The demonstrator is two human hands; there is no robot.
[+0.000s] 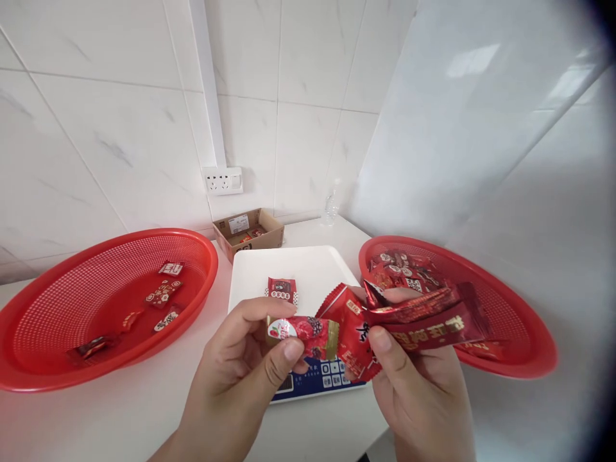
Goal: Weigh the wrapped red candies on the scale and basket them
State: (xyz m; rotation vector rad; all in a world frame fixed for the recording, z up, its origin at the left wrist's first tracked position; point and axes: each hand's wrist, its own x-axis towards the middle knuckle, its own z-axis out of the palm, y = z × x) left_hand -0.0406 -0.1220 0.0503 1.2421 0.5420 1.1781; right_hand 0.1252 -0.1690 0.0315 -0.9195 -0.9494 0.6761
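Note:
My left hand (240,372) pinches a small wrapped candy (308,333) with berries printed on it and a gold end. Close beside it, my right hand (418,385) is closed around several red snack packets (428,321), some long and thin, one a wider bright red pouch (353,333). Both hands are above a digital scale (250,269) with a white plate and a blue keypad, which they partly cover. On the plate, just beyond my left fingers, lies one small red packet (282,290).
A red plastic basket (115,244) with several scattered packets stands at left. Another red basket (524,333), holding a heap of packets, stands at right. Behind the scale are a cardboard box (262,239) and a clear bottle (330,204) near the tiled wall with a socket (222,181).

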